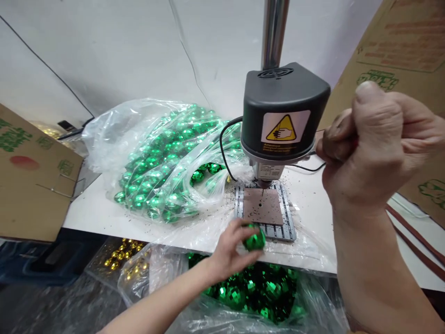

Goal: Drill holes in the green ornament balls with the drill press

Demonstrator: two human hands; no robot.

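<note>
My left hand (233,248) is closed round a shiny green mirrored ball (254,237), just in front of the base of a small bench drill press (285,109). The thin drill bit (263,192) points down over a brown board (262,211) that has a dark hole in it. That board lies on the slotted metal base plate (288,222). On the right, my right hand (371,139) is raised in a fist beside the black drill head, wrapped round the feed handle, which is mostly hidden by the fingers.
A clear plastic bag of green balls (163,171) lies on the white table (104,204). Below the front edge sits an open bag of green balls (257,292), near gold balls (125,253). Cardboard boxes (38,176) flank both sides. Dark shavings surround the drill base.
</note>
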